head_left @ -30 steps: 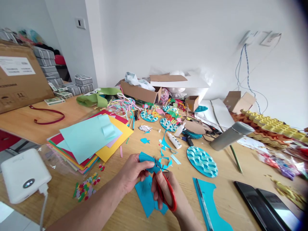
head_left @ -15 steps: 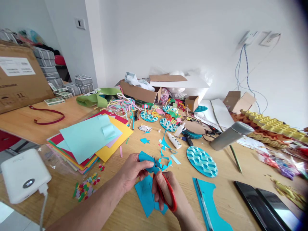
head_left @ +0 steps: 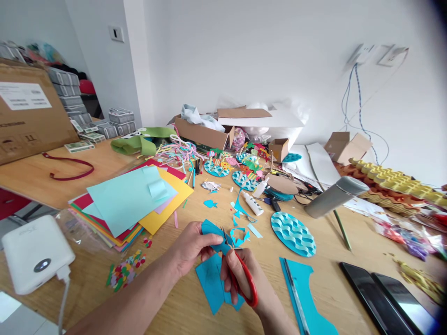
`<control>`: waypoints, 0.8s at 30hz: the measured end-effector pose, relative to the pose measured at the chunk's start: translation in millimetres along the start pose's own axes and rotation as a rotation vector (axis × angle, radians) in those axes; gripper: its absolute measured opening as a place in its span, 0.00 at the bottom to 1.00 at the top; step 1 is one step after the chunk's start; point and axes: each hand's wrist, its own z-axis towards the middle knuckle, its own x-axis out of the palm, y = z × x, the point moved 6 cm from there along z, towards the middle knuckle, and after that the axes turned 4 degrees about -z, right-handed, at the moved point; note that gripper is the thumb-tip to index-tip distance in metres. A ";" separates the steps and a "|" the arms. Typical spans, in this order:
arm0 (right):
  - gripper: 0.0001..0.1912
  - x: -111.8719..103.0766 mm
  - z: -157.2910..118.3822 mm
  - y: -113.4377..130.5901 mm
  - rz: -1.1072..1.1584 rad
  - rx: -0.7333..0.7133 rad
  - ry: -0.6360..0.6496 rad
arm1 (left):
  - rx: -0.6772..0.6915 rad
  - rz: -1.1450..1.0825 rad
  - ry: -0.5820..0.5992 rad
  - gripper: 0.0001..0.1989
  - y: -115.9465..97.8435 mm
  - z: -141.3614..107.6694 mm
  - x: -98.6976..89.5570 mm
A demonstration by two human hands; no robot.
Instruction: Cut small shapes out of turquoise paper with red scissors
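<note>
Between thumb and fingers, my left hand [head_left: 191,246] pinches a small piece of blue paper [head_left: 209,229]. My right hand [head_left: 244,277] is closed around the red-handled scissors [head_left: 252,291], whose blades lie against the paper's right side. Whether the blades are apart is hard to make out. Under my hands lie more blue paper pieces [head_left: 210,281], one with faint pencil lines. Just beyond are curly blue offcuts [head_left: 239,236] and a small blue paper fish [head_left: 210,204]. A drawn paper fish [head_left: 211,186] lies farther back.
Coloured paper sheets [head_left: 122,195] are stacked at left, near a white power bank [head_left: 38,256]. To the right are a wavy blue oval [head_left: 292,234], a glue bottle [head_left: 253,204], a grey flask [head_left: 335,196], a pen on blue paper [head_left: 296,298] and two phones [head_left: 366,298].
</note>
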 end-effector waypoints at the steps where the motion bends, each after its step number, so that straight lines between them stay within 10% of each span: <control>1: 0.39 -0.3 -0.4 0.0 -0.006 0.002 0.007 | 0.000 0.013 -0.001 0.11 -0.1 0.1 -0.9; 24: 0.40 2.1 0.6 1.5 0.016 0.030 -0.006 | -0.099 -0.156 -0.038 0.10 8.9 0.1 -0.4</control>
